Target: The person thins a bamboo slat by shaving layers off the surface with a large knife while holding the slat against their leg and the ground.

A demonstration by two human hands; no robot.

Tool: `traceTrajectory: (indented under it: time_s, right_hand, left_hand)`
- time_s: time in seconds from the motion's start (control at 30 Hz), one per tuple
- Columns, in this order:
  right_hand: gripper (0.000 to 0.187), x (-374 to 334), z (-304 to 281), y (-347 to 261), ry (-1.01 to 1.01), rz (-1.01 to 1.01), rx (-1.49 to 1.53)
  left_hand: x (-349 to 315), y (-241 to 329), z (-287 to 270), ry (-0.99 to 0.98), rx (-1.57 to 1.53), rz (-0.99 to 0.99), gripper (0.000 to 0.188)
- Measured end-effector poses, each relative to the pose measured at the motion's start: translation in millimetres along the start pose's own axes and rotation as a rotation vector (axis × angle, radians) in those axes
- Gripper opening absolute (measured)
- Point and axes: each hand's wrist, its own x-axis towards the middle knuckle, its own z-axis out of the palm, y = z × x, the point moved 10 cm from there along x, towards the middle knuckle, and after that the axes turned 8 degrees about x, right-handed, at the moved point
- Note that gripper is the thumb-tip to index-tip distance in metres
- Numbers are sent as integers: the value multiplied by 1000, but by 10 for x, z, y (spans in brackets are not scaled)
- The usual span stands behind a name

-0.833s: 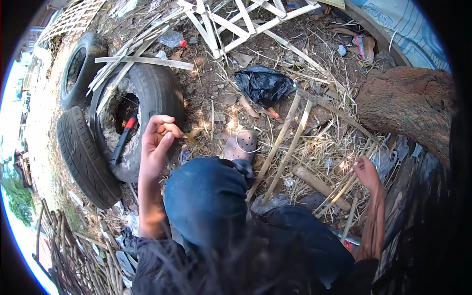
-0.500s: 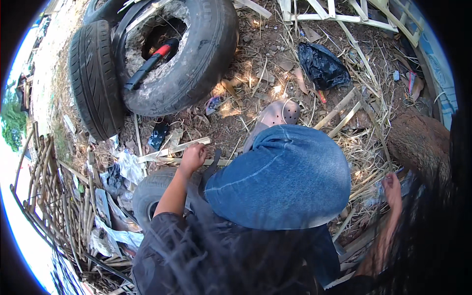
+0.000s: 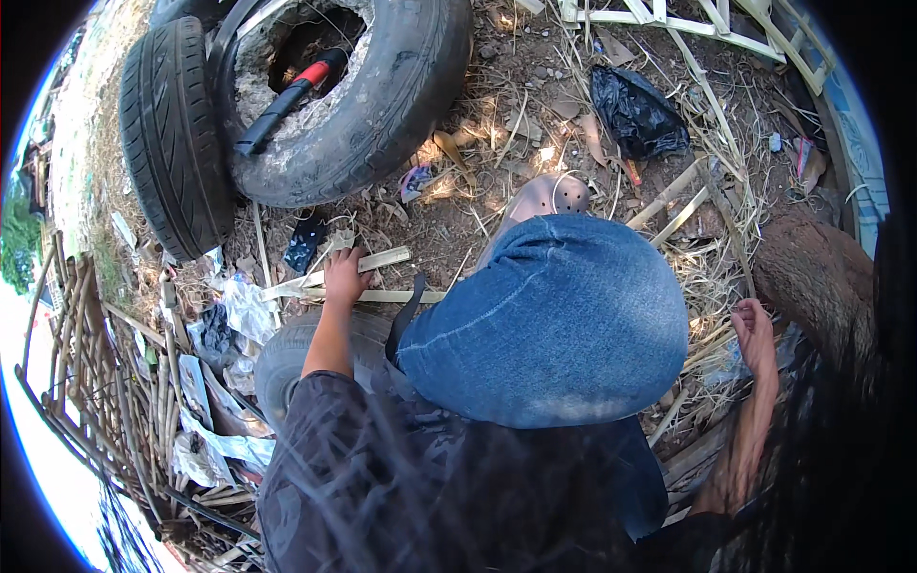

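Note:
My left hand [image 3: 346,276] is over a pale split-bamboo strip [image 3: 386,258] on the ground, its fingers across one edge and the thumb by the other. A second bamboo strip [image 3: 390,296] lies just nearer to me. My right hand [image 3: 755,331] is low at the right, beside a thick brown log [image 3: 812,267]. Its fingers are curled, and a thin dry stalk [image 3: 734,232] runs down toward their tips. Whether they hold it is unclear. My bent knee in blue jeans [image 3: 549,329] rises between both hands.
A large tyre [image 3: 396,105] bears a black-and-red-handled tool [image 3: 291,103]; another tyre [image 3: 175,143] leans beside it. A small tyre [image 3: 277,368] is by my left forearm. Bamboo poles [image 3: 81,382] are stacked far left. A black plastic bag [image 3: 635,112] lies ahead, below a bamboo frame [image 3: 678,24].
My left hand has moved forward and left, from a loose fist above the strip down onto it. My right hand has shifted slightly forward. The view has tilted a little.

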Motion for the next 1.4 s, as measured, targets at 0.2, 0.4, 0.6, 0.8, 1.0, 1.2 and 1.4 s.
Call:
traceTrajectory:
  time_s: [0.2,0.4,0.6,0.8,1.0,1.2,1.4]
  right_hand:
    - [30,-100,168,499,-16,22,29]
    - [32,-278,436,285,-68,58,100]
    - [27,-435,474,-1,-91,99,158]
    - [28,-500,437,-205,-52,73,244]
    - [27,-535,517,-124,-79,51,303]
    - [28,-735,460,118,-48,123,290]
    - [29,-790,780,345,-102,159,378]
  left_hand:
    - [225,54,46,-63,35,109,41]
    - [390,84,-462,-246,-173,82,20]
    - [131,822,-2123,140,-245,570,19]
    - [-167,1115,-3500,423,-341,601,21]
    - [-58,1198,-3607,725,-140,466,24]
    - [87,680,-1723,201,-556,79,22]
    - [-240,642,183,-196,69,277,45]
